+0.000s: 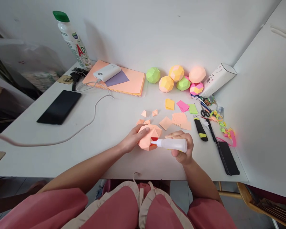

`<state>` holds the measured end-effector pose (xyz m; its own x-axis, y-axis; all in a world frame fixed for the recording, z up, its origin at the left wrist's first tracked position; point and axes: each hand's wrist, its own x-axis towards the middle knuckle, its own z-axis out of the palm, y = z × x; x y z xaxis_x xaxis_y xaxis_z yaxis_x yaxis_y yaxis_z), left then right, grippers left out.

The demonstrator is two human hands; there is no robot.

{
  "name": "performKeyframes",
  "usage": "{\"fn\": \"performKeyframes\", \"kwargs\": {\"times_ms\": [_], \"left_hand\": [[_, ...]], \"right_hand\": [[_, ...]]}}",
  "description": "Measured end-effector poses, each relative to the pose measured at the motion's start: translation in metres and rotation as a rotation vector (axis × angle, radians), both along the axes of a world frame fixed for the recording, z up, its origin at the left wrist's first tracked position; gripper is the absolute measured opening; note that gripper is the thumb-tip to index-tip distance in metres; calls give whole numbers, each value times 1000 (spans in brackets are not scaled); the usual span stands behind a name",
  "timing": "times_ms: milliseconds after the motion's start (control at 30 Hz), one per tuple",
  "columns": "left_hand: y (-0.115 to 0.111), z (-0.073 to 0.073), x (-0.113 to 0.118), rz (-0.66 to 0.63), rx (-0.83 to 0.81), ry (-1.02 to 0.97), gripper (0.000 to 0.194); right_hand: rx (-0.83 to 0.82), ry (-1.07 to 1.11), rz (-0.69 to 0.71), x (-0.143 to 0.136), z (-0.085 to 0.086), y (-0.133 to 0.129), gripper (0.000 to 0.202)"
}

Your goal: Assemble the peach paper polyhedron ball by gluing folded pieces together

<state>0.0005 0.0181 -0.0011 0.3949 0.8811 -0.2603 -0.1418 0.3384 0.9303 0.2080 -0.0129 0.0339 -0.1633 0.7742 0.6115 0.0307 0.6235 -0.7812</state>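
One peach faceted paper ball [145, 142] over the white counter [119, 117], grasped in the left hand [132, 139], opening [154, 139] seemingly turned to meet the nozzled translucent plastic bottle [173, 145] gripped by the right hand [189, 149].

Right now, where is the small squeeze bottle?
In the head view, below and right of centre, the squeeze bottle is in the right hand, its nozzle pointing left at the opening in the peach paper ball.

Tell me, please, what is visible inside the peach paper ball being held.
Through the gap in the paper ball, a reddish interior shows beside the nozzle of the white bottle; outer faces hide the rest.
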Motion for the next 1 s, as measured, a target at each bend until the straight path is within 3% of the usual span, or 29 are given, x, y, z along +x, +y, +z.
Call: {"fn": "performKeyframes", "kwargs": {"times_ms": [633, 1000], "left_hand": [[-2, 8, 0, -26, -53, 42, 71], [-3, 12, -1, -12, -12, 88, 70]], "right_hand": [[92, -10, 2, -5, 0, 6, 37], [35, -9, 5, -5, 2, 3, 37]]}}
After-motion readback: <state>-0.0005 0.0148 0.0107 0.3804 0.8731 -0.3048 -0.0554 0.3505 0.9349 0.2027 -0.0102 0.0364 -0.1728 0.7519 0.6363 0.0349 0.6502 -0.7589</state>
